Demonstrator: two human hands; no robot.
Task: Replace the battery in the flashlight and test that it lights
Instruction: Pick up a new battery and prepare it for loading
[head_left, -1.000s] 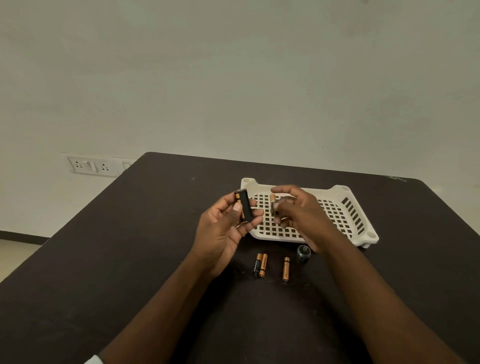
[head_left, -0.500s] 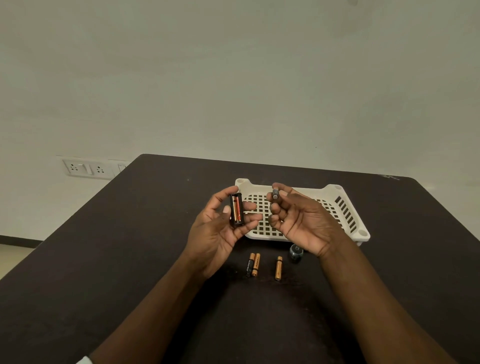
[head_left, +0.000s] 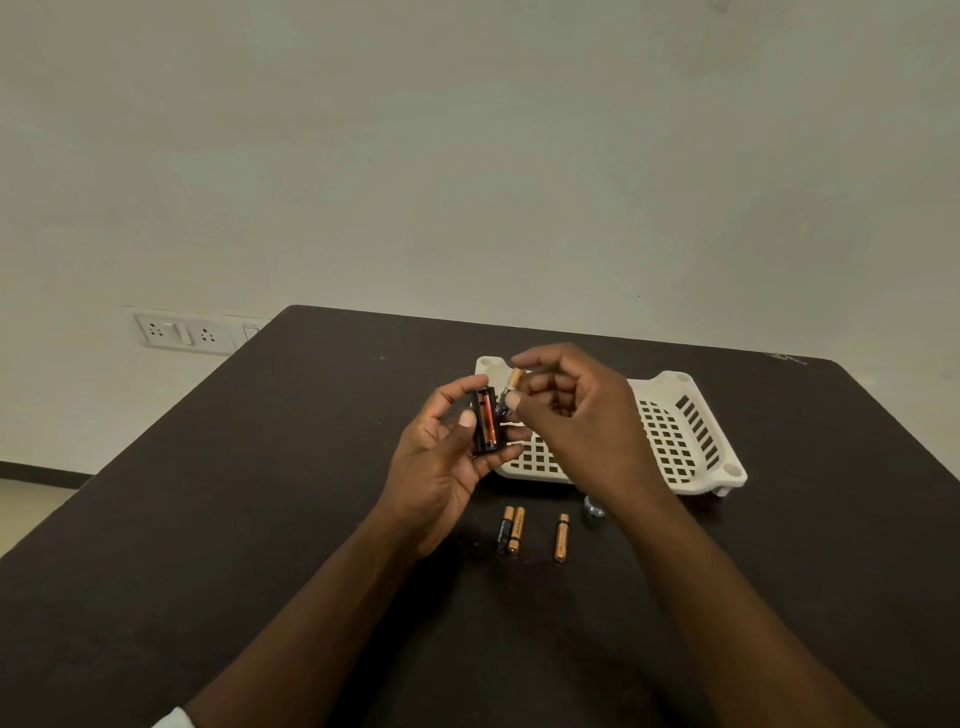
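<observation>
My left hand (head_left: 447, 462) grips a small black battery holder (head_left: 485, 420), upright, with one copper-and-black battery seated in its open slot. My right hand (head_left: 576, 415) pinches a copper-topped battery (head_left: 510, 391) between thumb and fingers, tilted, right beside the holder's upper right edge. On the dark table (head_left: 260, 493) below the hands lie two batteries side by side (head_left: 510, 529) and a third battery (head_left: 561, 537) to their right. A small dark flashlight part (head_left: 592, 509) stands near my right wrist.
A white perforated plastic tray (head_left: 691, 441) sits on the table behind my hands. A wall socket panel (head_left: 182, 332) is on the wall at the left. The table's left edge runs diagonally down to the floor side.
My right hand has turned over and moved left, bringing its battery up against the holder. The left hand holds the holder nearly in the same place.
</observation>
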